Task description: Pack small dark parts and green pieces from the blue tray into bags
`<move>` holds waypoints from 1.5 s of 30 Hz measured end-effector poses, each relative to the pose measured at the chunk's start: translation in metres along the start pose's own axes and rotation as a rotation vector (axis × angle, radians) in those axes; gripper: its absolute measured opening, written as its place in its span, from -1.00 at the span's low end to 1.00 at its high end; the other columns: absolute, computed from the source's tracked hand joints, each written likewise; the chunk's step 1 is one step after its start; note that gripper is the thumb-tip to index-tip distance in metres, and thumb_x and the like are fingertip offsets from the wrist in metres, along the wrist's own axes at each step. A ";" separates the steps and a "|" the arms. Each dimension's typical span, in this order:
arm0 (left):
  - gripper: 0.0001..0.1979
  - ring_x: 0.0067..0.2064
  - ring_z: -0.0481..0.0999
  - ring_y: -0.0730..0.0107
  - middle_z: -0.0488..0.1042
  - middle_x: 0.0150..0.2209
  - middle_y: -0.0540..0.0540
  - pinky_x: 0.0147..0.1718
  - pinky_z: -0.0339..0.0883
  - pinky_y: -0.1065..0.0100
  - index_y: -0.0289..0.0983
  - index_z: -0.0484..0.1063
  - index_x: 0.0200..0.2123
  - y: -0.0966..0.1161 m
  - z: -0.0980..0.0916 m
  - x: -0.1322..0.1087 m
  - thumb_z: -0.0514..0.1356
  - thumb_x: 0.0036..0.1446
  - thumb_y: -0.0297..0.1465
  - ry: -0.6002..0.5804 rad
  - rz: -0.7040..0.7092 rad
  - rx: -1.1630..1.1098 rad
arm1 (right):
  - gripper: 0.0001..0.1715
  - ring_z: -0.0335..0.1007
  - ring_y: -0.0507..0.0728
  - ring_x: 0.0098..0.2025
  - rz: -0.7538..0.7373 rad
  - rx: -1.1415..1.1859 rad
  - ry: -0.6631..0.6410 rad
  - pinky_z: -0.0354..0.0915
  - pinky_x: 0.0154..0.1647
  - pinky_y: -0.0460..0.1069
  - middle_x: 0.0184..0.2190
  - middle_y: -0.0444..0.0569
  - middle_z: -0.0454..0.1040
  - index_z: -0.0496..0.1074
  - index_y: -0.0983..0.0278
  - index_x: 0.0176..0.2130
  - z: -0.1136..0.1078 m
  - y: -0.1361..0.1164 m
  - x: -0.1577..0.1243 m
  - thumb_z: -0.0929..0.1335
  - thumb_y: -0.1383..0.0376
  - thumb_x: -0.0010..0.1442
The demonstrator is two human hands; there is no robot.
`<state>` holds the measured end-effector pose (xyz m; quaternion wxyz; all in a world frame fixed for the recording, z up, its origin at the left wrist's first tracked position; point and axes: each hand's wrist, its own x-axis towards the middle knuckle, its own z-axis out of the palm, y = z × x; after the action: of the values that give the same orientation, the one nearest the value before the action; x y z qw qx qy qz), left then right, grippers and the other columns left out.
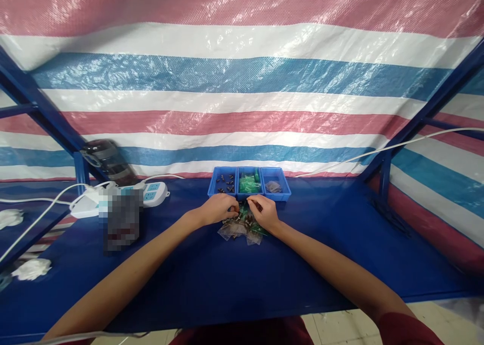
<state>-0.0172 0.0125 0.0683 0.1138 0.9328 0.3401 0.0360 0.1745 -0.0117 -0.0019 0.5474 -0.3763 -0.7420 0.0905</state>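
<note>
Both hands are over a mixed pile (238, 228) of clear bags, small dark metal parts and green pieces on the blue table. My left hand (221, 208) bends over the pile's left side, fingers curled together; what they hold is too small to tell. On the right side, my right hand (263, 211) has thumb and forefinger pinched, their contents not discernible. Just behind the hands stand three blue bins in a row: the left bin (214, 184) holds dark metal parts, the middle bin (249, 196) green packets, the right bin (284, 186) small clear bags.
White power strips (156, 194) with cables lie at the left, beside a blurred, pixelated object (123, 219). A dark jar (108, 158) leans behind them. Crumpled white material (32, 269) sits at the far left. Blue frame posts and a striped sheet (242, 100) bound the back.
</note>
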 end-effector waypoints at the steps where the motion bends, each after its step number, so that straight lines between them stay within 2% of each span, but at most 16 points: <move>1: -0.92 -0.31 0.50 0.37 0.52 -0.37 -0.01 -0.35 0.20 0.46 -0.22 0.51 -0.36 0.000 0.000 0.000 0.20 0.08 -0.38 0.001 -0.004 -0.003 | -0.76 0.28 0.03 -0.54 0.002 -0.001 -0.002 0.24 -0.49 -0.06 -0.49 -0.04 0.45 0.45 0.29 -0.28 0.000 0.000 0.000 0.23 0.28 0.26; 9: -0.92 -0.34 0.48 0.38 0.49 -0.40 -0.01 -0.39 0.18 0.46 -0.23 0.50 -0.39 0.000 0.005 0.000 0.19 0.06 -0.41 0.031 0.005 -0.021 | -0.75 0.30 0.03 -0.53 0.010 0.004 -0.012 0.25 -0.49 -0.07 -0.48 -0.03 0.46 0.45 0.29 -0.28 0.000 -0.001 0.001 0.22 0.27 0.27; 16: -0.92 -0.35 0.46 0.39 0.49 -0.40 -0.01 -0.39 0.16 0.46 -0.24 0.48 -0.38 0.001 0.000 -0.001 0.18 0.06 -0.41 0.023 0.003 -0.018 | -0.75 0.30 0.03 -0.54 0.001 0.016 -0.004 0.25 -0.50 -0.07 -0.47 -0.02 0.47 0.46 0.30 -0.28 0.000 -0.001 0.001 0.23 0.28 0.26; 22: -0.84 -0.40 0.43 0.41 0.48 -0.43 -0.03 -0.41 0.16 0.45 -0.26 0.50 -0.38 -0.001 -0.012 -0.001 0.16 0.10 -0.32 0.085 0.004 -0.124 | -0.75 0.29 0.02 -0.54 0.006 0.016 -0.007 0.24 -0.50 -0.06 -0.48 -0.02 0.46 0.45 0.29 -0.28 0.000 -0.001 0.001 0.22 0.27 0.27; 25: -0.81 -0.46 0.36 0.48 0.48 -0.42 -0.03 -0.47 0.14 0.47 -0.27 0.51 -0.37 0.000 -0.014 0.000 0.17 0.11 -0.28 0.166 -0.002 -0.255 | -0.76 0.28 0.02 -0.55 -0.008 0.015 -0.009 0.23 -0.51 -0.06 -0.49 -0.03 0.45 0.45 0.29 -0.28 -0.001 -0.001 0.001 0.22 0.29 0.26; 29: -0.72 -0.58 0.22 0.59 0.48 -0.39 -0.05 -0.59 0.09 0.49 -0.30 0.52 -0.33 0.000 0.001 0.003 0.18 0.10 -0.19 0.375 -0.081 -0.499 | -0.77 0.26 0.02 -0.56 -0.024 0.020 -0.027 0.23 -0.52 -0.06 -0.51 -0.05 0.43 0.44 0.29 -0.28 -0.001 -0.002 0.001 0.23 0.28 0.26; 32: -0.69 -0.55 0.29 0.58 0.49 -0.35 -0.10 -0.59 0.15 0.49 -0.34 0.50 -0.35 -0.001 0.017 0.006 0.21 0.07 -0.17 0.555 -0.159 -0.661 | -0.78 0.26 0.02 -0.56 -0.039 0.028 -0.062 0.24 -0.51 -0.06 -0.53 -0.07 0.40 0.45 0.29 -0.25 -0.001 -0.001 0.000 0.24 0.27 0.25; 34: -0.68 -0.52 0.35 0.54 0.50 -0.33 -0.13 -0.56 0.22 0.48 -0.35 0.50 -0.35 -0.001 0.026 0.007 0.23 0.05 -0.17 0.627 -0.192 -0.731 | -0.78 0.26 0.02 -0.56 -0.049 0.027 -0.082 0.24 -0.50 -0.06 -0.54 -0.07 0.39 0.45 0.29 -0.21 0.001 0.001 0.000 0.26 0.26 0.24; 37: -0.67 -0.50 0.40 0.49 0.51 -0.34 -0.14 -0.55 0.27 0.46 -0.35 0.50 -0.33 0.000 0.032 0.008 0.23 0.04 -0.17 0.657 -0.206 -0.777 | -0.77 0.26 0.03 -0.56 -0.050 0.006 -0.072 0.24 -0.50 -0.06 -0.55 -0.08 0.38 0.45 0.29 -0.20 0.003 0.004 -0.001 0.28 0.22 0.23; 45: -0.67 -0.49 0.41 0.47 0.51 -0.34 -0.15 -0.56 0.29 0.46 -0.35 0.50 -0.33 0.007 0.036 0.006 0.21 0.06 -0.16 0.612 -0.172 -0.787 | -0.74 0.26 0.03 -0.58 -0.045 -0.024 -0.028 0.24 -0.53 -0.06 -0.59 -0.08 0.37 0.46 0.29 -0.26 0.003 0.005 -0.001 0.27 0.19 0.24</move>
<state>-0.0030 0.0051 0.0348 0.3545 0.7344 0.3941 0.4240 0.1738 -0.0076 -0.0064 0.5343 -0.3647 -0.7589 0.0744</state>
